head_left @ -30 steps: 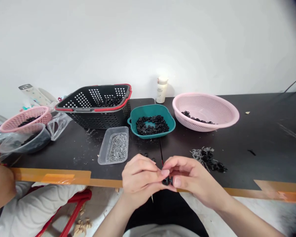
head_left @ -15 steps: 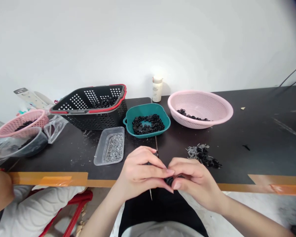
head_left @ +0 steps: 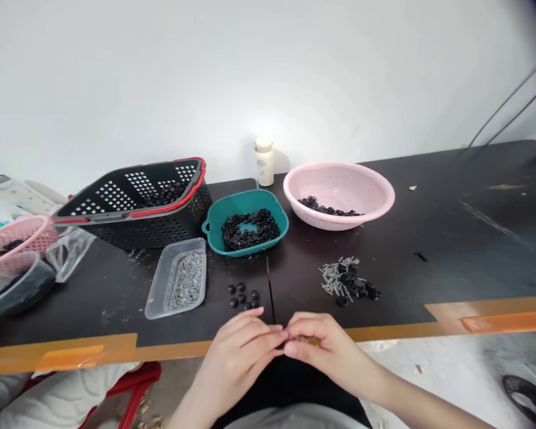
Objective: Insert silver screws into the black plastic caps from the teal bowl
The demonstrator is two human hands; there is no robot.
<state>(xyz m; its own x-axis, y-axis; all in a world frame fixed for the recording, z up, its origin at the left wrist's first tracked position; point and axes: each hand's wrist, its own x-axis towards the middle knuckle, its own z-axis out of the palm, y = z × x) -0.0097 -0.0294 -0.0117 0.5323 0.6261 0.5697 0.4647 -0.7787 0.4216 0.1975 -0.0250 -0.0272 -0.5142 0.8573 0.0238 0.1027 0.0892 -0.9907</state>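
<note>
My left hand [head_left: 243,351] and my right hand [head_left: 324,348] meet fingertip to fingertip just below the table's front edge. Both are pinched together on a small part that the fingers hide in this view. Several loose black round parts [head_left: 242,296] lie on the black table [head_left: 451,250] just beyond my left hand. A pile of small grey pins mixed with black parts [head_left: 347,280] sits beyond my right hand.
A clear tray of metal pins [head_left: 178,280], a teal bowl of black rings [head_left: 246,223], a pink colander [head_left: 339,193], a black basket with red rim [head_left: 138,199] and a small white bottle [head_left: 264,162] stand behind. A pink basket [head_left: 13,235] and clear bowl [head_left: 13,286] are at left.
The view has swung right and down. My hands have dropped toward the table edge, still pinched together. The small black part seen between the fingertips earlier is now hidden.
</note>
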